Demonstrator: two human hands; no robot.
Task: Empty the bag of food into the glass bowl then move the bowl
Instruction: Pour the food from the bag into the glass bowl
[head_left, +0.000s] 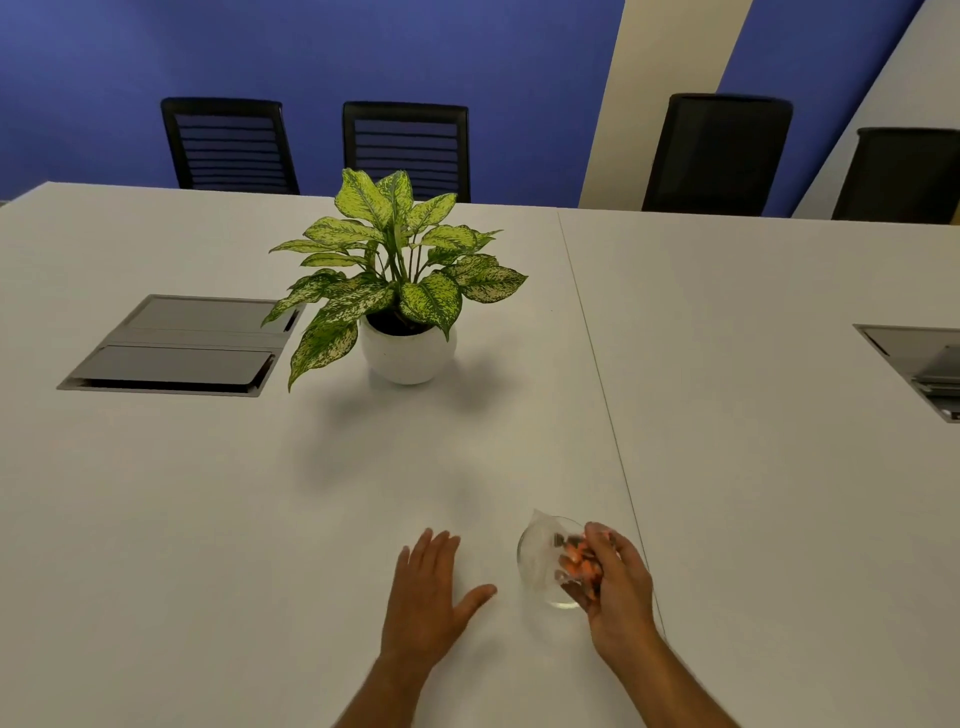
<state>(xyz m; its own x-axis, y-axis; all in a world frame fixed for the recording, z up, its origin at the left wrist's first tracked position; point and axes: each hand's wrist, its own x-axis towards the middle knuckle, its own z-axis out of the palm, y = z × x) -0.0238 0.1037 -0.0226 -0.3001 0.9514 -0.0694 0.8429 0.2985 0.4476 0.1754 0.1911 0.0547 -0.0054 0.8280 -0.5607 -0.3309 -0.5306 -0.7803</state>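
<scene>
My right hand (618, 592) sits at the lower right of the frame, fingers curled around a clear plastic bag (545, 551) with orange food (581, 562) showing through it. The bag is tipped over the glass bowl (553, 597), which stands on the white surface (208, 493) directly under and just left of that hand. The picture is blurred here, so I cannot tell whether any food already lies in the bowl. My left hand (426, 597) lies lower centre, flat and spread, palm down on the surface, holding nothing, a little to the left of the bowl and not touching it.

I count one bag, one bowl and one potted plant (395, 280) in a round white pot, standing at the middle of the frame, well apart from my hands. There are two recessed grey panels: one panel (176, 345) at the left, just beside the plant's leaves, and another panel (919, 369) cut off at the right edge. Four black chairs (228, 143) line the far side, against a blue wall (363, 52).

A thin seam (597, 374) runs from the upper centre down toward the lower right, passing just right of the bowl and under my right wrist. The surface between my hands and the plant is bare, and so is the wide stretch at the lower left. The near edge of the surface is out of frame.
</scene>
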